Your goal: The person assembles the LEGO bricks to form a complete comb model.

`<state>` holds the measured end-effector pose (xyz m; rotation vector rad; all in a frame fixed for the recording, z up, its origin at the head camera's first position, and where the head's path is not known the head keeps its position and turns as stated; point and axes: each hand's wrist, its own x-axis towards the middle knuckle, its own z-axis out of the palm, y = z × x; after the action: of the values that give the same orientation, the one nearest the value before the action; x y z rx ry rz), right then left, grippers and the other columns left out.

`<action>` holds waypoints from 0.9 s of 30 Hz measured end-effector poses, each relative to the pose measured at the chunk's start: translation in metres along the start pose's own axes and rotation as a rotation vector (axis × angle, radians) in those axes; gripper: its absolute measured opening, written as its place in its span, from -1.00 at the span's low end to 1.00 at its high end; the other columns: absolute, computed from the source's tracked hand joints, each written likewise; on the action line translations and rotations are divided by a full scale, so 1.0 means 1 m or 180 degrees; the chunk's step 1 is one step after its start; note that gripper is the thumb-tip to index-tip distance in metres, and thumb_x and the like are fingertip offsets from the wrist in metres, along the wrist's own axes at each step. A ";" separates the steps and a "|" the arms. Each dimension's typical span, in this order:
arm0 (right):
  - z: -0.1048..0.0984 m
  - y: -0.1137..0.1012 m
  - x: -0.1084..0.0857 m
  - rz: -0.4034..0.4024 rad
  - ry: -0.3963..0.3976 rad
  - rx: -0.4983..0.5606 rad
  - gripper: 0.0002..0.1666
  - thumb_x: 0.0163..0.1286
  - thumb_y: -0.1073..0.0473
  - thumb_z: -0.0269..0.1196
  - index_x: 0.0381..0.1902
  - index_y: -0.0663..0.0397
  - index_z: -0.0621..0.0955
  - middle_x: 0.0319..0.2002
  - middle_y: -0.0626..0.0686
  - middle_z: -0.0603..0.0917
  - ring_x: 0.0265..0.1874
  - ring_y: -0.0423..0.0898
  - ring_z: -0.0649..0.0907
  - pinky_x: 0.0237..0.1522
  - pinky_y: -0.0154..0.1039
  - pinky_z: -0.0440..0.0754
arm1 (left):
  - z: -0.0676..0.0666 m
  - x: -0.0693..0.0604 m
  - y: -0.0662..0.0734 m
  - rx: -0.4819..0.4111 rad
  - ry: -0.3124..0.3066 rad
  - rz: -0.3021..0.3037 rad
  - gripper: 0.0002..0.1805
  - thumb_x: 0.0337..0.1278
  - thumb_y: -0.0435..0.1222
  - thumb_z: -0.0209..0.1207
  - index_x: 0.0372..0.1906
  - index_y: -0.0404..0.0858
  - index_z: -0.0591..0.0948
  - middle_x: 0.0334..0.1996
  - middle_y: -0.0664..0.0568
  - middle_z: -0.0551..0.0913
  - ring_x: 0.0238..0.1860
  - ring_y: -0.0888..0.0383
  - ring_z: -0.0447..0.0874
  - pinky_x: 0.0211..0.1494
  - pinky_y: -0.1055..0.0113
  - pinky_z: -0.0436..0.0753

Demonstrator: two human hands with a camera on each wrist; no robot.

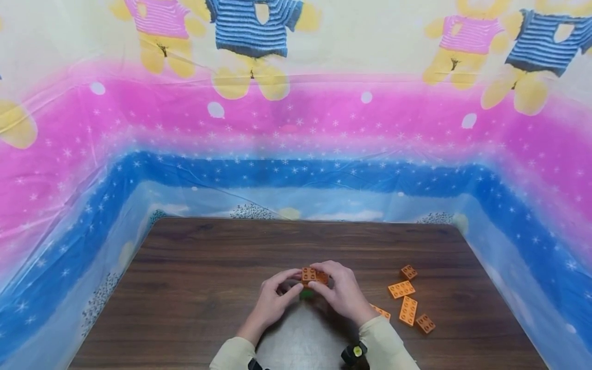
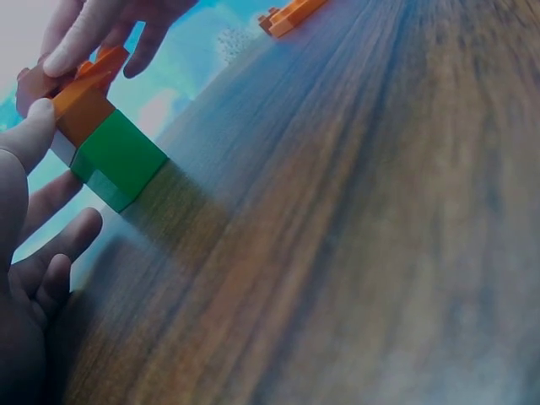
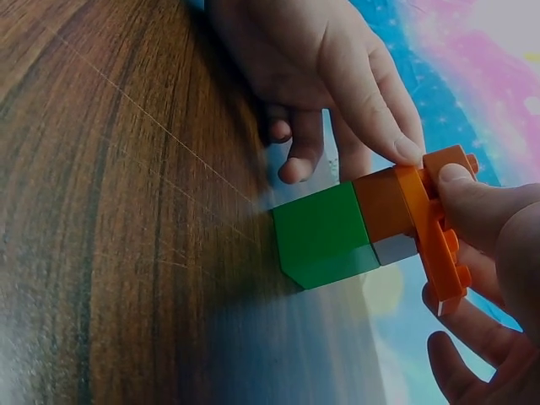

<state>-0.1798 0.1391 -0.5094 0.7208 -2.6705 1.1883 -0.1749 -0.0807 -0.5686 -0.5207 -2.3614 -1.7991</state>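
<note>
A small stack stands on the table, with a green block [image 3: 325, 236] at the bottom, a brown-orange block [image 3: 381, 205] and a grey piece [image 3: 395, 248] above it. Across these lies a flat orange brick [image 3: 440, 253], topped by a small brown-orange brick [image 1: 309, 274]. My left hand [image 1: 273, 300] pinches the stack from the left, its thumb and forefinger at the orange layers and the other fingers loosely bent. From the right, my right hand [image 1: 341, 290] holds the small top brick between thumb and fingers. Part of the stack is hidden behind the fingers.
Several loose orange and brown bricks, among them an orange one [image 1: 408, 311] and a brown one [image 1: 425, 324], lie on the wooden table [image 1: 185, 288] to the right. Another orange brick [image 1: 381, 311] is partly behind my right hand. A patterned cloth [image 1: 296, 174] surrounds the table's far and side edges.
</note>
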 end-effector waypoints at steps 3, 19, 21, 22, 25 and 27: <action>0.000 0.000 0.000 -0.0044 -0.0003 -0.0048 -0.60 0.40 0.03 0.47 0.17 -0.11 0.72 -0.01 -0.13 0.75 -0.09 -0.24 0.69 -0.07 -0.06 0.74 | 0.000 0.000 -0.001 -0.0019 0.0008 0.0012 -0.67 0.38 -0.23 0.36 0.19 0.02 0.73 0.03 0.11 0.79 -0.25 0.17 0.69 -0.18 0.33 0.62; -0.002 -0.003 0.001 -0.0079 -0.0019 -0.0252 -0.57 0.39 0.02 0.47 0.18 -0.05 0.72 -0.02 -0.11 0.75 -0.07 -0.19 0.69 -0.07 -0.13 0.72 | 0.000 0.000 -0.001 0.0070 0.0004 0.0048 -0.66 0.37 -0.22 0.37 0.19 0.02 0.73 0.04 0.12 0.79 -0.23 0.15 0.69 -0.18 0.35 0.61; -0.002 -0.002 0.000 -0.0101 -0.0015 -0.0259 -0.56 0.40 0.01 0.47 0.18 -0.04 0.72 -0.01 -0.10 0.75 -0.08 -0.19 0.69 -0.08 -0.14 0.73 | -0.001 0.000 -0.001 0.0062 -0.0006 0.0031 -0.66 0.37 -0.22 0.38 0.20 0.02 0.73 0.03 0.12 0.79 -0.22 0.15 0.70 -0.18 0.35 0.61; -0.002 -0.002 0.000 -0.0125 -0.0010 -0.0260 -0.56 0.40 0.01 0.47 0.18 -0.04 0.72 -0.01 -0.09 0.75 -0.08 -0.19 0.69 -0.08 -0.14 0.73 | -0.001 0.000 0.000 0.0044 -0.0011 0.0045 -0.66 0.37 -0.22 0.37 0.20 0.02 0.73 0.03 0.12 0.79 -0.21 0.14 0.71 -0.17 0.34 0.62; -0.001 -0.001 0.001 -0.0178 0.0010 -0.0277 -0.56 0.40 0.00 0.47 0.18 -0.05 0.71 -0.01 -0.10 0.75 -0.09 -0.20 0.69 -0.10 -0.15 0.74 | -0.002 0.000 0.000 0.0047 -0.0042 0.0085 -0.64 0.38 -0.21 0.37 0.23 0.02 0.71 0.05 0.11 0.78 -0.16 0.14 0.73 -0.14 0.32 0.64; -0.001 -0.001 0.001 -0.0191 0.0024 -0.0284 -0.56 0.39 0.01 0.48 0.18 -0.05 0.71 -0.02 -0.10 0.75 -0.09 -0.20 0.69 -0.11 -0.16 0.73 | -0.003 0.001 0.001 0.0061 -0.0053 0.0138 -0.62 0.40 -0.21 0.35 0.26 0.00 0.69 0.07 0.10 0.77 -0.15 0.14 0.72 -0.13 0.30 0.66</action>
<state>-0.1806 0.1390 -0.5080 0.7745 -2.6564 1.0484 -0.1755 -0.0835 -0.5667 -0.5820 -2.3567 -1.7590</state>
